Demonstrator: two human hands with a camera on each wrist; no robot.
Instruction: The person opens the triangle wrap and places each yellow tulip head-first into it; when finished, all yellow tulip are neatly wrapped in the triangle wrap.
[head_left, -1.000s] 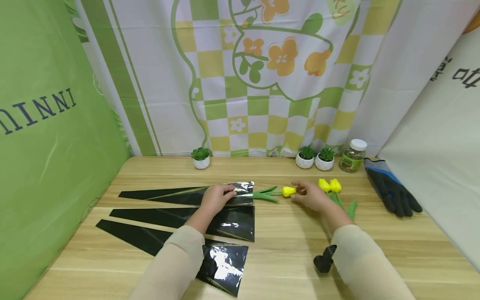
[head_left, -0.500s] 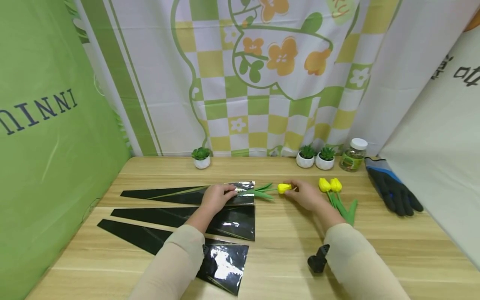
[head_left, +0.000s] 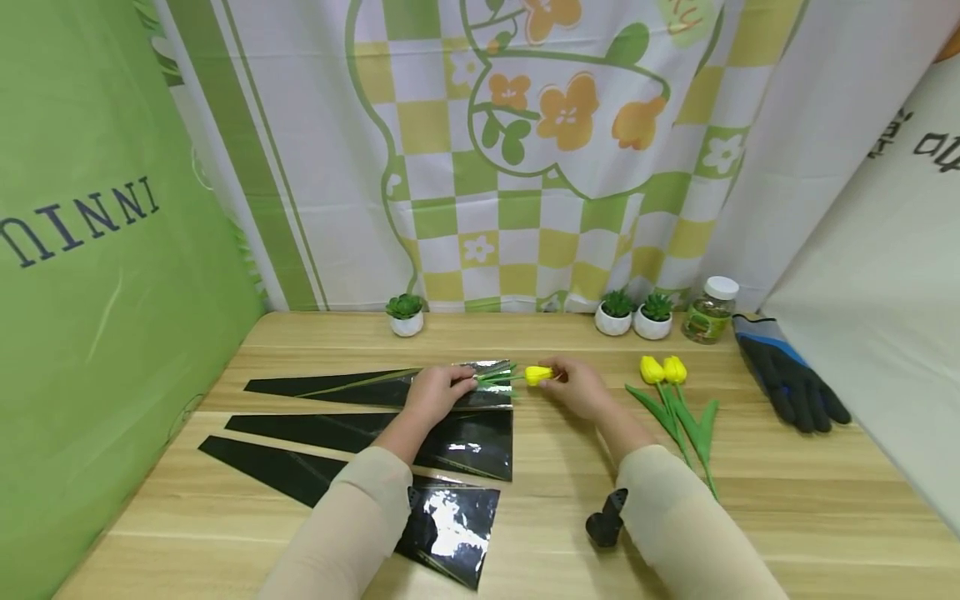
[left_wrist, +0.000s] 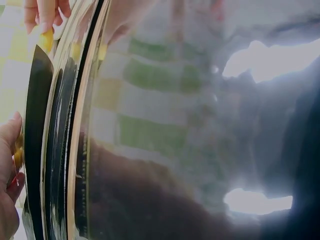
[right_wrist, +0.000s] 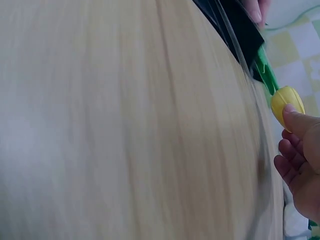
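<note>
In the head view my left hand (head_left: 433, 395) pinches the farthest black flower sleeve (head_left: 375, 388) near its wide, glossy end. My right hand (head_left: 583, 390) holds a yellow artificial tulip (head_left: 537, 376) by its bloom, thumb on the petals in the right wrist view (right_wrist: 286, 106). The tulip's stem points left, and its green leaves lie within the sleeve's mouth, the bloom outside. Two similar black sleeves, a middle one (head_left: 472, 446) and a near one (head_left: 457, 525), lie below. The left wrist view is mostly filled by a shiny sleeve surface (left_wrist: 165, 130).
Two more yellow tulips (head_left: 663, 369) lie to the right on the wooden table (head_left: 555, 533). A black and blue work glove (head_left: 783, 379) is at the far right. Along the back stand small potted succulents (head_left: 406, 317) and a white-lidded jar (head_left: 709, 311).
My right hand has moved left with the tulip, sliding its stem and leaves deeper into the far sleeve. The left hand stays at the sleeve. More of the two loose tulips shows.
</note>
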